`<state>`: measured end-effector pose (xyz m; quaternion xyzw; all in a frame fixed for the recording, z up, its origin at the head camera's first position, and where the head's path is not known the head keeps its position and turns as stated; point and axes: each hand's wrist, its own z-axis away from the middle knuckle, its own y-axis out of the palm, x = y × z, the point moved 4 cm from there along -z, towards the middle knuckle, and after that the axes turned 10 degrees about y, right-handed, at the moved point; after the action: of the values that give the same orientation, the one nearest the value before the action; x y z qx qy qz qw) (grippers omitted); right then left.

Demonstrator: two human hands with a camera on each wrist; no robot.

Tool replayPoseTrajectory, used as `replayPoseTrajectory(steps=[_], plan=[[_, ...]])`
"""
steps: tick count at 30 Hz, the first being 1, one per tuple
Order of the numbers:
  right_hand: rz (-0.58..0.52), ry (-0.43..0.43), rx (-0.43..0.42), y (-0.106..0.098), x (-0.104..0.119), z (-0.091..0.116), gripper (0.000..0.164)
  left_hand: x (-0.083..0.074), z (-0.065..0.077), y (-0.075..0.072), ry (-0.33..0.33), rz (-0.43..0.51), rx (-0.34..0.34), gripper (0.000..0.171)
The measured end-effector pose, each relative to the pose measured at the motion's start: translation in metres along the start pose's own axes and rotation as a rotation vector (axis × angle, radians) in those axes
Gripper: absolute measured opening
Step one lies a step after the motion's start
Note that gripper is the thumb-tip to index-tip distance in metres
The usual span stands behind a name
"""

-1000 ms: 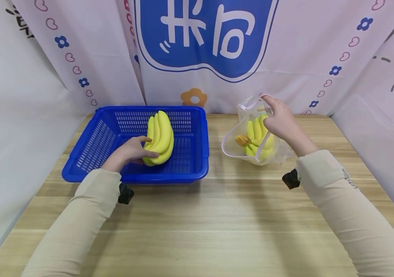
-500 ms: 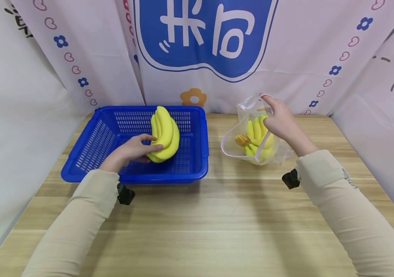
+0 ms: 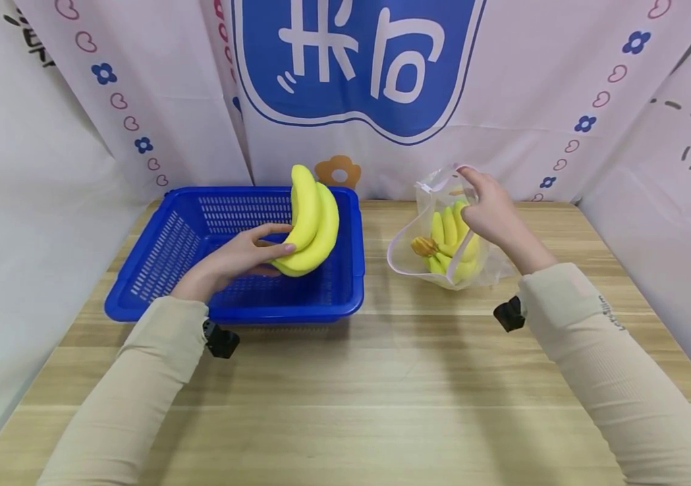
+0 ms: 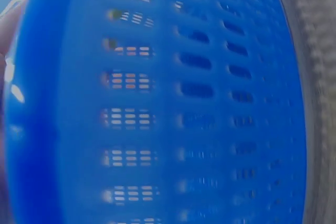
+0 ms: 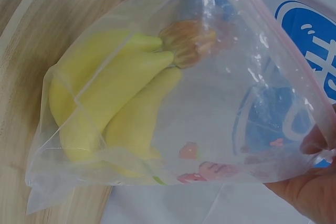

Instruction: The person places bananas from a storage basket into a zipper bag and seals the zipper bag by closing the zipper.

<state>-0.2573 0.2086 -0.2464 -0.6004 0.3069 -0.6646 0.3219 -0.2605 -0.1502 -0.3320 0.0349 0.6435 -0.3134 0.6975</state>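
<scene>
My left hand (image 3: pixel 242 255) grips a yellow bunch of bananas (image 3: pixel 316 233) near its lower end, thumb on the near side, above the blue plastic basket (image 3: pixel 357 297). In the left wrist view the slotted basket wall (image 4: pixel 84 129) fills most of the picture and hides the grip. My right hand (image 3: pixel 491 210) pinches the upper rim of a clear zip bag (image 3: pixel 403 250), holding its mouth open toward the left. Inside the bag lies another bunch of bananas (image 5: pixel 105 98) with a brown stem end (image 5: pixel 186 43). The right wrist view shows thumb and fingers (image 5: pixel 310 198) at the bag's pink-edged opening.
The basket and bag stand toward the back of a wooden table (image 3: pixel 382 405), with a gap of tabletop between them. A printed white cloth (image 3: pixel 200 121) hangs behind, and white cloth also closes off both sides.
My left hand has lifted the bunch of bananas up and to the right, tilting it, from inside the basket to over its right part. The right hand and bag have stayed put.
</scene>
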Motion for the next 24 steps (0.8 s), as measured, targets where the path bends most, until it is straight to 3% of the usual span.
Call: replayPoseTrajectory(steps=[7,19,24], plan=[[0.003,0.007,-0.010,-0.001,-0.001,0.000,0.079,-0.016,-0.001,0.013,0.072,0.060,0.052,0.062],[0.003,-0.002,-0.021,-0.001,0.000,-0.001,0.079,-0.043,-0.001,0.045,0.197,0.198,0.232,0.053],[0.010,0.001,-0.018,-0.002,0.001,-0.001,0.079,-0.050,0.000,0.058,0.212,0.203,0.318,0.061]])
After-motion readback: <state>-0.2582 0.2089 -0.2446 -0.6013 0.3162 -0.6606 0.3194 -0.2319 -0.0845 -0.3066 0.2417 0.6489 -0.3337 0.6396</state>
